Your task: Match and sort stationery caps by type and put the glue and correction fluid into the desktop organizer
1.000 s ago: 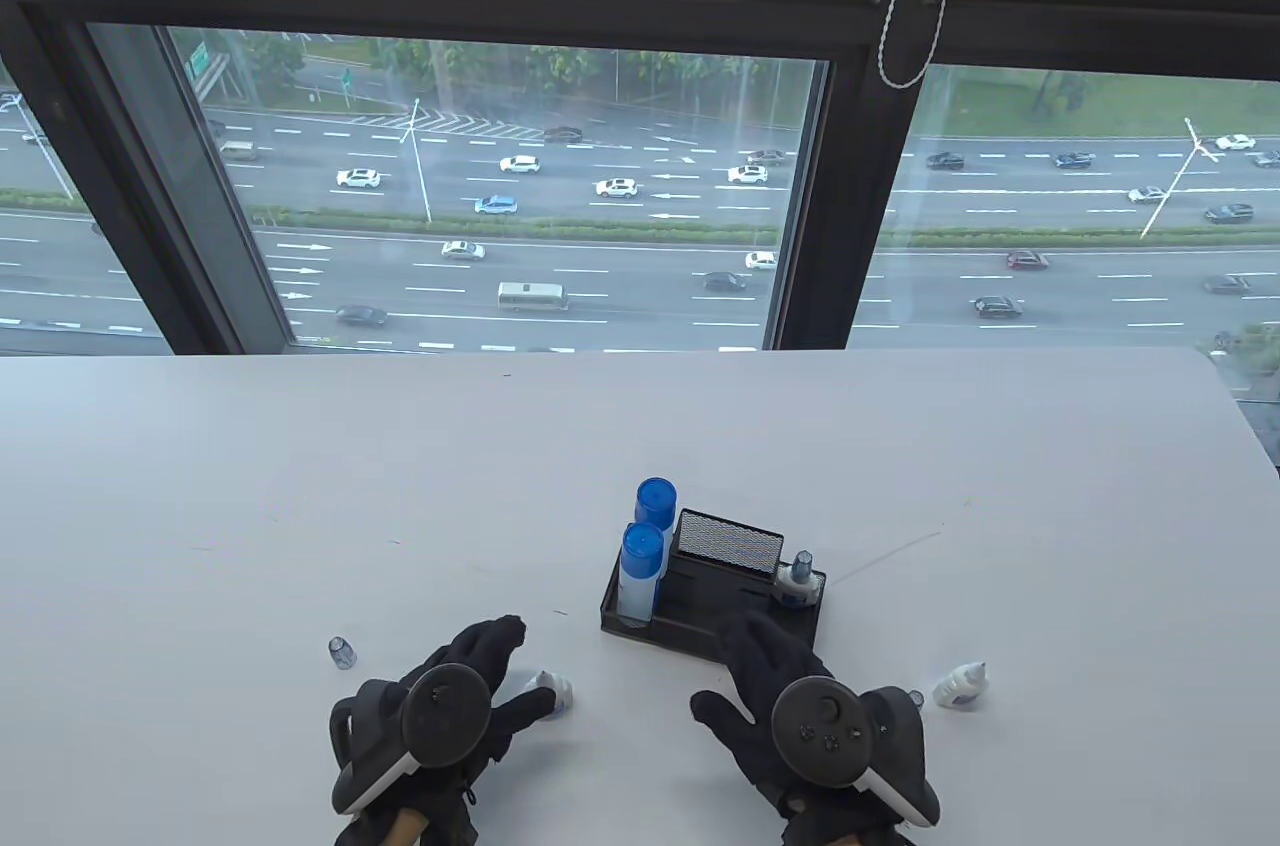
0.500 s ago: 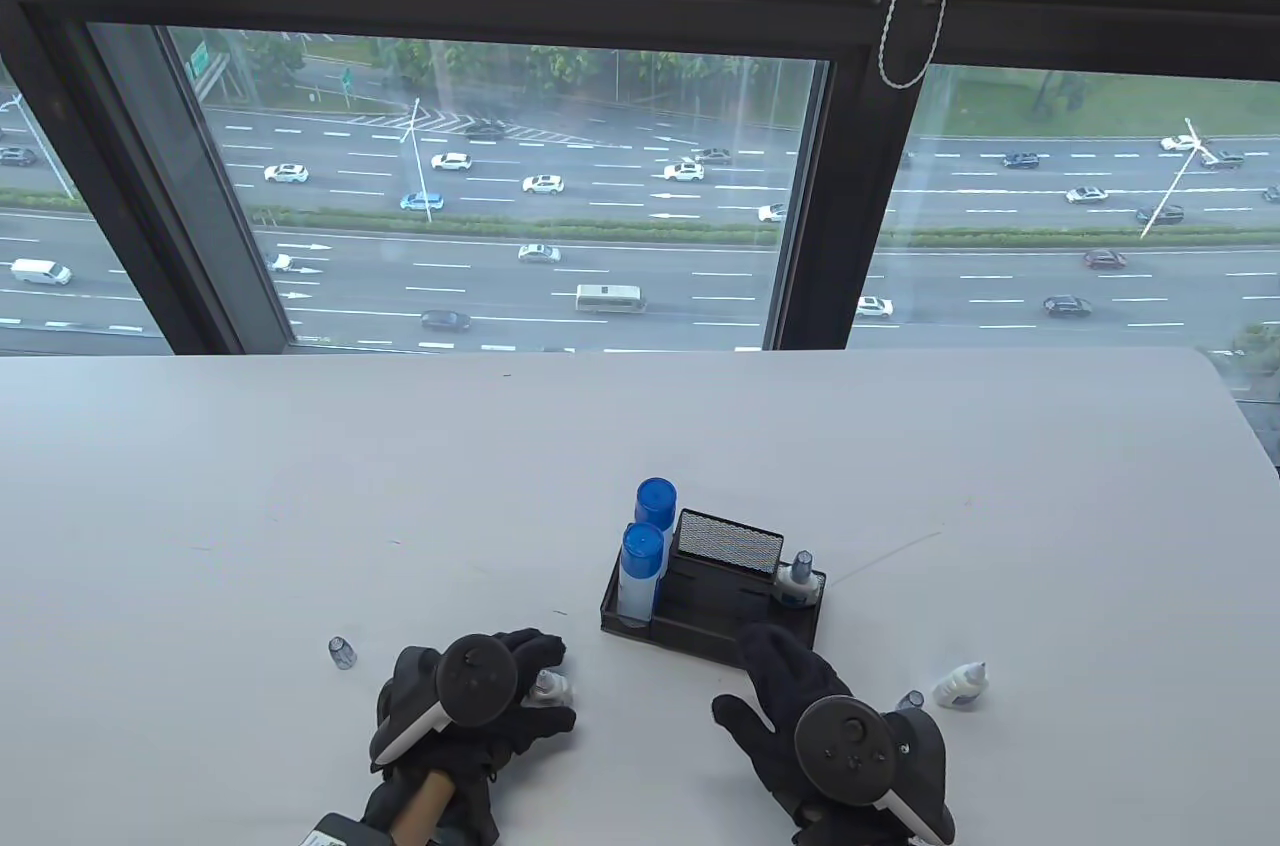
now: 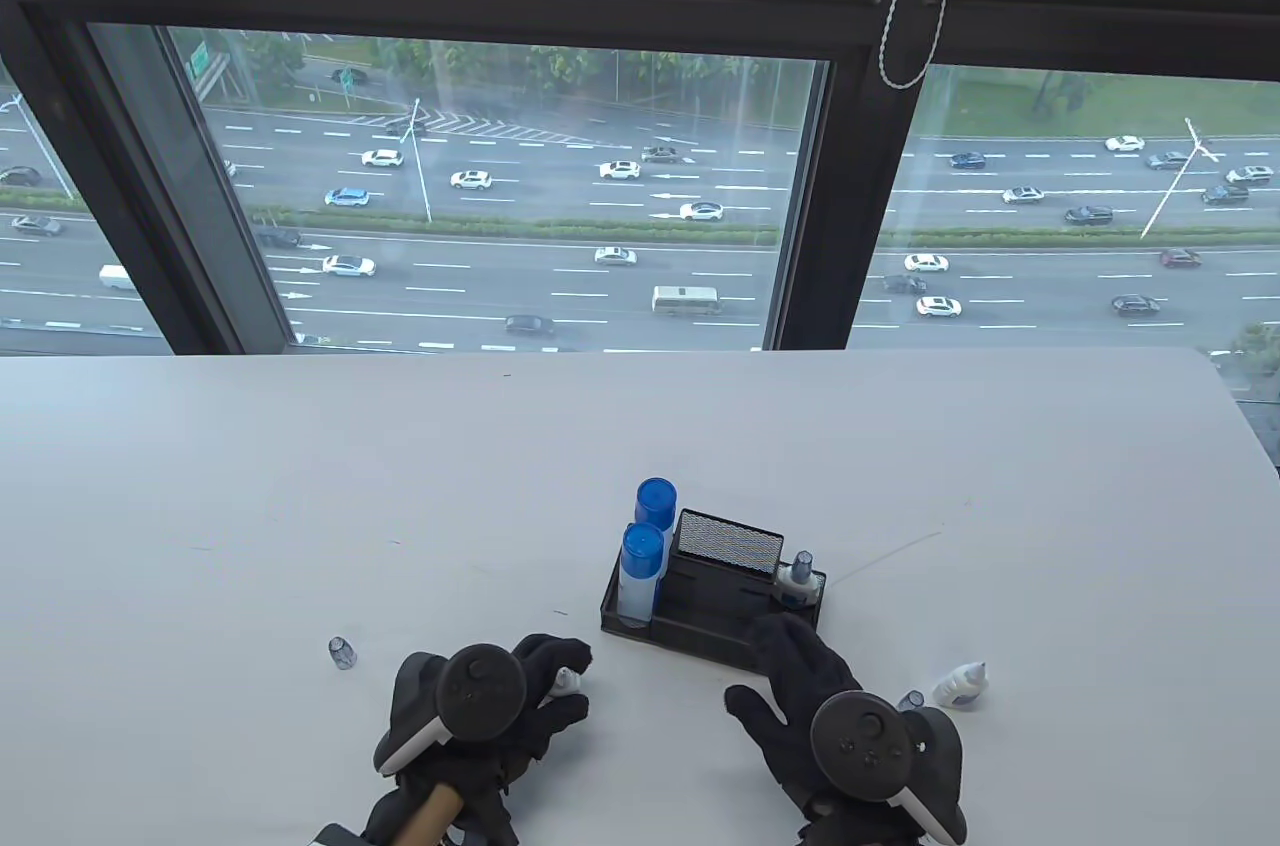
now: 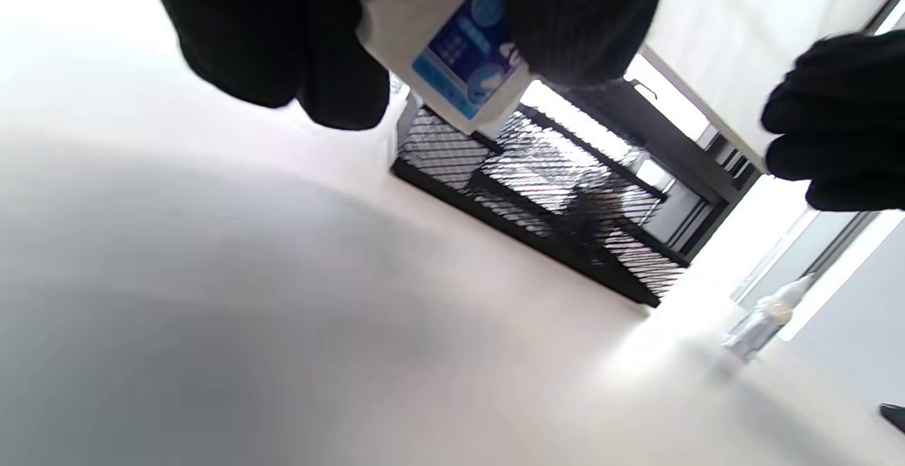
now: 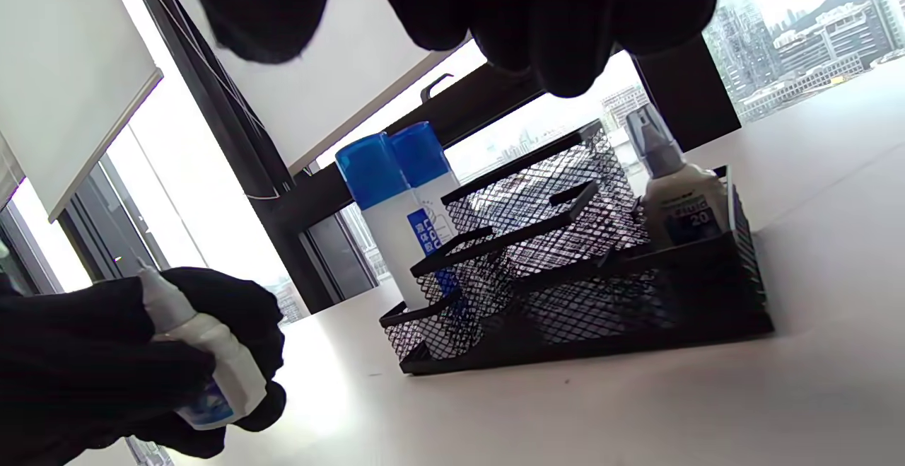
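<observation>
My left hand (image 3: 558, 694) grips a small white correction fluid bottle (image 3: 567, 680) with no cap, held just above the table; its blue label (image 4: 456, 45) shows between the fingers. My right hand (image 3: 775, 676) is relaxed and empty, with its fingers at the front edge of the black mesh organizer (image 3: 700, 631). Two blue-capped glue sticks (image 3: 643, 554) stand in the organizer's left slot. A capped correction fluid bottle (image 3: 799, 578) stands at its right end. Another uncapped bottle (image 3: 962, 685) lies to the right, with a loose grey cap (image 3: 911, 700) beside it.
A second loose grey cap (image 3: 342, 652) stands on the white table (image 3: 300, 486), left of my left hand. The window frame (image 3: 830, 186) runs along the table's far edge. The table's right edge (image 3: 1250, 416) curves away.
My left hand closed round the bottle that lay by its fingertips, lifted it and moved a little right. My right hand drifted slightly right and back toward me.
</observation>
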